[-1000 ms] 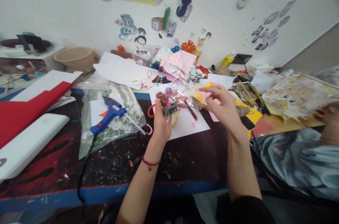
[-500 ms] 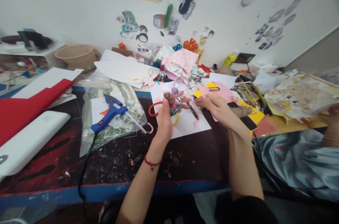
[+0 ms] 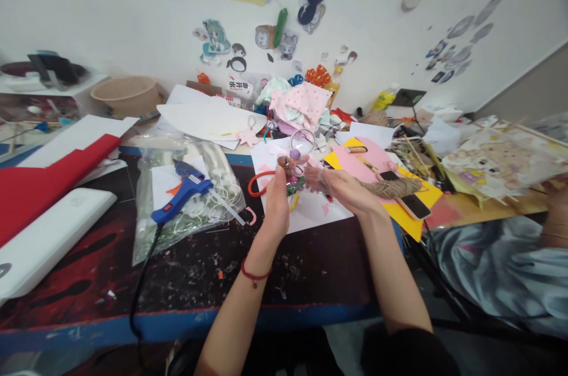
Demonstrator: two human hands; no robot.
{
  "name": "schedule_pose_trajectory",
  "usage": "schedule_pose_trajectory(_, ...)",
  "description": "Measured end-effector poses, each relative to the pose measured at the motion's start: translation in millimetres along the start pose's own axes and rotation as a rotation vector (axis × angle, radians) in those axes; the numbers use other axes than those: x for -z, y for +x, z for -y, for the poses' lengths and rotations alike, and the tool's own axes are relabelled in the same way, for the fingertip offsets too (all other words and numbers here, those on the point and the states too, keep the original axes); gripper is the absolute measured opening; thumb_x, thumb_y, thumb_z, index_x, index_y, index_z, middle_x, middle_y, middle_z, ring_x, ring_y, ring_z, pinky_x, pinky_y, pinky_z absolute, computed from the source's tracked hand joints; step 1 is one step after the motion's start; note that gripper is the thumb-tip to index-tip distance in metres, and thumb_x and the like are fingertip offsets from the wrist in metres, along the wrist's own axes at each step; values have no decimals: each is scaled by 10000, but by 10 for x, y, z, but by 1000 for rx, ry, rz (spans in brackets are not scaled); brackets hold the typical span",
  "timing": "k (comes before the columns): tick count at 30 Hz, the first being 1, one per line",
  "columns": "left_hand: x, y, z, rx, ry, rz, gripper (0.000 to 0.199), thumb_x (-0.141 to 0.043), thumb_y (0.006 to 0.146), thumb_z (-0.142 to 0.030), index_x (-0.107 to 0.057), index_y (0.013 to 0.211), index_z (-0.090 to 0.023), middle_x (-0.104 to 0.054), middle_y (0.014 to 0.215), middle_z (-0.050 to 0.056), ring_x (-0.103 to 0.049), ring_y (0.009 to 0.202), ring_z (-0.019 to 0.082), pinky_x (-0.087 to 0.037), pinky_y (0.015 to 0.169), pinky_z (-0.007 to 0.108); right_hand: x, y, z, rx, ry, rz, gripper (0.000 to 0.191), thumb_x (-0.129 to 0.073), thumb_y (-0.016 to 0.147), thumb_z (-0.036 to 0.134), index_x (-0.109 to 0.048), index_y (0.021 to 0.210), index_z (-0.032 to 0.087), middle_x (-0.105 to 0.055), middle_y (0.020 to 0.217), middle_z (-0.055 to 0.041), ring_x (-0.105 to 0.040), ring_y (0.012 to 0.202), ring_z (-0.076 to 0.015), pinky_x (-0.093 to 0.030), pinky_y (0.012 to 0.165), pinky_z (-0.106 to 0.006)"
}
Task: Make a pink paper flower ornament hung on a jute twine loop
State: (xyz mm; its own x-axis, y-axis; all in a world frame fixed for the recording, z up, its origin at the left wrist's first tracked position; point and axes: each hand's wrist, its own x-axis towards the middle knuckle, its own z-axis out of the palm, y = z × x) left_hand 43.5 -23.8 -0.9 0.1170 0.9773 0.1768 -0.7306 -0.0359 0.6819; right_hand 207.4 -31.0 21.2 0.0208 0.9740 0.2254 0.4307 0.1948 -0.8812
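My left hand (image 3: 277, 201) is closed round a cluster of small coloured trinkets (image 3: 293, 169), brown, purple and green, with a clear ring (image 3: 303, 140) at its top. The cluster is held above a white paper sheet (image 3: 306, 213). Just right of it, my right hand (image 3: 339, 185) has its fingers stretched toward the cluster, blurred at the tips; whether they touch it is unclear. A red-orange loop (image 3: 258, 183) lies left of my left hand, and a yellow one (image 3: 294, 203) shows below the cluster.
A blue glue gun (image 3: 183, 195) rests on a plastic bag (image 3: 146, 234) at the left. Twine (image 3: 394, 188), a phone (image 3: 415, 205) and coloured paper (image 3: 410, 228) lie at the right. A person's patterned clothing (image 3: 506, 269) shows at the far right.
My right hand has moved left to the trinkets, its fingers now beside them. The twine and phone behind it show more fully. My left hand has stayed nearly in place.
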Motion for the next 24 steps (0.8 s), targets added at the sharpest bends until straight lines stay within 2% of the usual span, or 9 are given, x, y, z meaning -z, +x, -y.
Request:
schedule_pose_trajectory(2,-5,3,-21,6,11,-1,481,-588,900,-653,-752,1101,-248,-747,1226,56,-613,1299,283,-481,1109,420,-37,13,-11,-40,104,70,561,-636,814,717,-794,866,181,-751,763,-80,-683,729,-218,-561,696,-356)
schedule_pose_trajectory(4,-12,9,-45,2,16,0,542,-585,874,-702,-752,1094,-236,-753,1211,63,-633,1270,288,-488,1098,425,-43,34,-46,-85,218,68,506,-725,770,659,-797,896,174,-753,790,-81,-691,751,-219,-565,734,-367)
schedule_pose_trajectory(6,-15,15,-60,-16,17,9,552,-571,874,-714,-753,1083,-236,-760,1189,61,-662,1225,280,-502,1076,417,-12,62,-99,-89,299,-25,372,-792,757,546,-800,882,195,-741,794,-58,-678,757,-199,-553,772,-362)
schedule_pose_trajectory(9,-2,21,-49,-28,63,28,521,-506,935,-671,-758,1088,-241,-775,1134,64,-712,1120,253,-528,1027,398,91,108,-163,-19,375,-252,141,-860,711,366,-788,751,252,-685,777,1,-627,777,-151,-521,834,-325)
schedule_pose_trajectory(11,15,23,-24,-33,135,37,520,-464,969,-641,-765,1089,-235,-788,1063,74,-732,1057,243,-539,999,394,169,128,-160,49,404,-367,139,-903,624,271,-768,659,270,-660,814,16,-614,862,-148,-504,890,-304)
schedule_pose_trajectory(13,29,23,-1,-50,199,34,517,-443,986,-617,-771,1094,-231,-794,1014,79,-734,1041,239,-535,1000,389,231,129,-113,95,438,-406,178,-916,553,212,-758,613,270,-669,871,7,-622,966,-172,-497,955,-322)
schedule_pose_trajectory(16,36,22,10,-66,227,9,526,-434,991,-610,-772,1104,-223,-794,998,85,-728,1055,239,-525,1018,387,281,98,-2,62,435,-330,159,-905,566,198,-762,619,242,-715,911,-28,-654,1008,-212,-514,962,-374)
schedule_pose_trajectory(20,31,23,5,-48,199,-8,539,-461,969,-636,-773,1087,-213,-791,1022,87,-710,1115,247,-516,1037,385,305,41,102,7,377,-206,153,-887,653,219,-736,680,209,-745,832,-30,-690,817,-174,-540,762,-309)
schedule_pose_trajectory(24,53,21,30,9,155,-55,491,-501,959,-627,-774,1065,-232,-778,1112,74,-648,1245,234,-462,1106,357,331,13,139,-6,388,-87,164,-819,776,282,-667,780,220,-742,788,-4,-668,682,-135,-485,610,-248)
